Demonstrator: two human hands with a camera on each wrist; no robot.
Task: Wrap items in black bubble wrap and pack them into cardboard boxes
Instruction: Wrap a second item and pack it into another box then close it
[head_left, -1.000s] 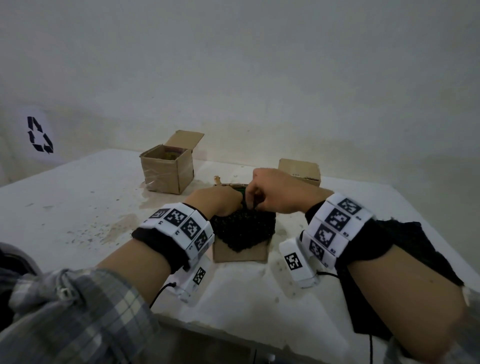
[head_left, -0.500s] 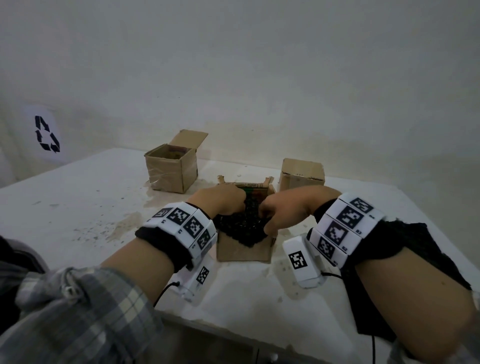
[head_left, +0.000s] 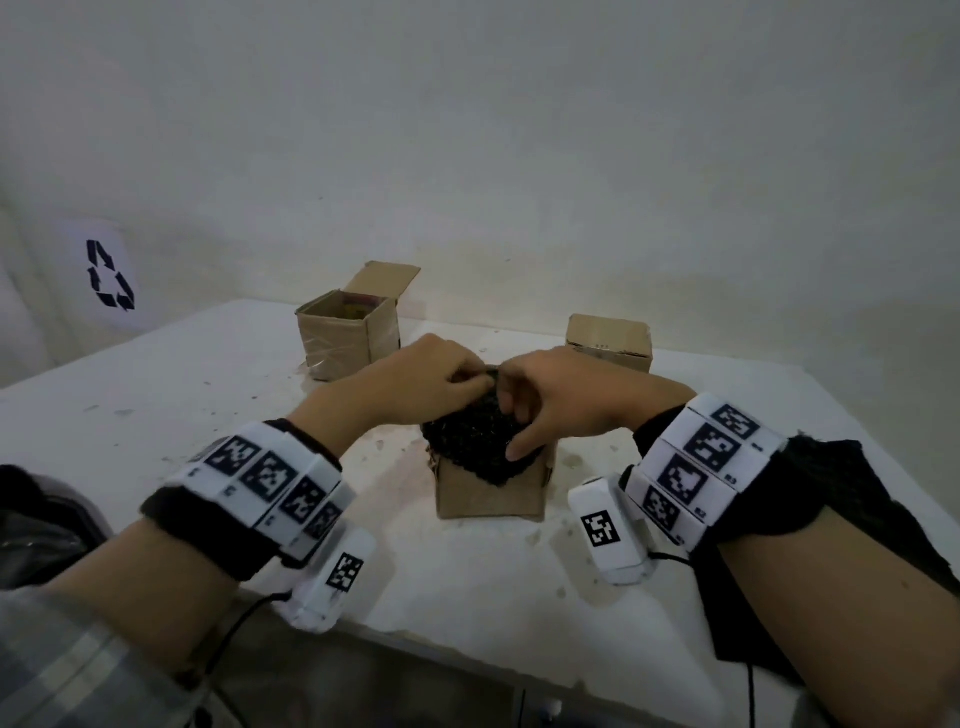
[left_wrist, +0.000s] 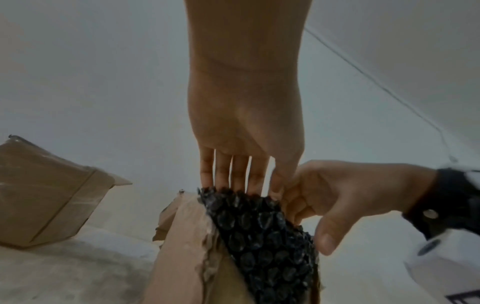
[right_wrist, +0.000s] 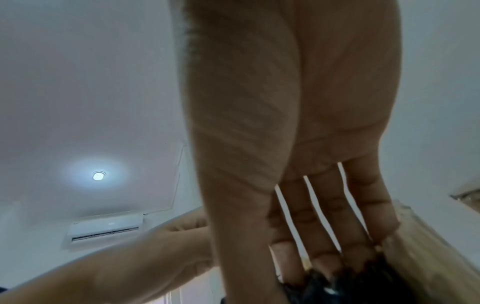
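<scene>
A small open cardboard box (head_left: 488, 493) stands at the middle of the white table (head_left: 156, 415). A bundle of black bubble wrap (head_left: 470, 444) sticks out of its top, tilted toward me. My left hand (head_left: 470, 382) pinches the bundle's top edge, fingers behind and thumb in front (left_wrist: 244, 185). My right hand (head_left: 511, 415) meets it there, fingers curled over the same edge and thumb lying down the wrap's side (left_wrist: 306, 216). The right wrist view shows fingertips (right_wrist: 324, 265) dug into the black wrap (right_wrist: 342, 288). The wrapped item is hidden.
An open box (head_left: 348, 332) with something coloured inside stands at the back left. A closed box (head_left: 608, 343) sits at the back right. A loose sheet of black bubble wrap (head_left: 841, 509) lies under my right forearm. The table's front edge runs just below my wrists.
Half a second ago my right hand pressed the bundle's right side; it has moved up to the top edge beside my left hand. The coloured item seen in the box is now covered.
</scene>
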